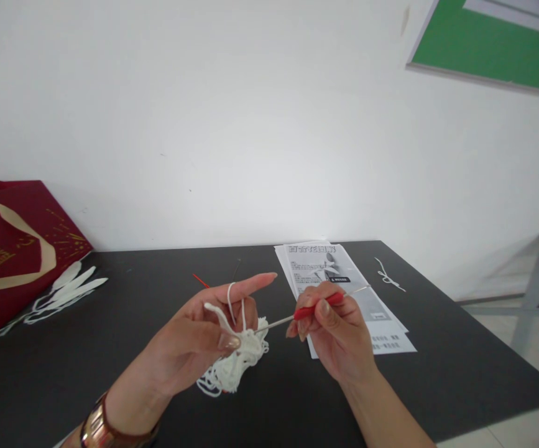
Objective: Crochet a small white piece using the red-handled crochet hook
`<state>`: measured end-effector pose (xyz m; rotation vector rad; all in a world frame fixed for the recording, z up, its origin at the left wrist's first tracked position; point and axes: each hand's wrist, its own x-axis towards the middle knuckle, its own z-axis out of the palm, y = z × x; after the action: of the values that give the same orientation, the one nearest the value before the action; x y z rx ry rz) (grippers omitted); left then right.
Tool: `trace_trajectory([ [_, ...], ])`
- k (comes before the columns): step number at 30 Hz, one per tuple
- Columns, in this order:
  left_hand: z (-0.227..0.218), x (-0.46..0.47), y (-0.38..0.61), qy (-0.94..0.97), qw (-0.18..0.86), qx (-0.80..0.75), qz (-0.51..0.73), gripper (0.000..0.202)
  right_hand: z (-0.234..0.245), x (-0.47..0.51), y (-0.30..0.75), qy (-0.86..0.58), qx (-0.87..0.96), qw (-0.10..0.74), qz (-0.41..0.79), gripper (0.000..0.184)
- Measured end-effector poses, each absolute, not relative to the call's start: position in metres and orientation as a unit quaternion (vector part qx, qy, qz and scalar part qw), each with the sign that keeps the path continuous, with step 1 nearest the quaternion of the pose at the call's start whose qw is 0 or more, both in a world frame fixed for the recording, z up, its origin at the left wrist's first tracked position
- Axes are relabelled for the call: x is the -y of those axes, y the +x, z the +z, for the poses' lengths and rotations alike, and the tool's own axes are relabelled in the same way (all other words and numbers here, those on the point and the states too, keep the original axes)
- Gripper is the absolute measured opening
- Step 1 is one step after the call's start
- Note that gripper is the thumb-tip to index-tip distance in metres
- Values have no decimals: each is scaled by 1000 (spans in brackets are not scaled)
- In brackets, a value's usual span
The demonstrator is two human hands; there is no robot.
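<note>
My left hand [213,330] pinches a small white crochet piece [249,340] between thumb and fingers. Its index finger points out to the right, with white yarn [230,298] looped over it. My right hand [334,330] is closed around the red grip of a crochet hook [318,307]. The hook's metal shaft reaches left, and its tip meets the crochet piece by my left fingers. Behind and below the left hand lies a bundle of white yarn [232,372]; my hand partly hides it.
Printed sheets [367,311] lie behind my right hand on the black table [437,348]. White crocheted petals [71,292] lie at left by a dark red bag [22,249]. A knotted white string [388,278] is at right. A red stick [200,280] lies behind my left hand.
</note>
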<state>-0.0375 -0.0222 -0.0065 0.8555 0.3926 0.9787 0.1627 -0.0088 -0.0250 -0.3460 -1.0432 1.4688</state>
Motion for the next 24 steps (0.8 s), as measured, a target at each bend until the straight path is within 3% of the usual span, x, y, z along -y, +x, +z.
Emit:
trace_trajectory([
  [24, -9, 23, -29, 393, 772, -166, 472, 56, -25, 12, 160, -162, 453, 612, 628, 11],
])
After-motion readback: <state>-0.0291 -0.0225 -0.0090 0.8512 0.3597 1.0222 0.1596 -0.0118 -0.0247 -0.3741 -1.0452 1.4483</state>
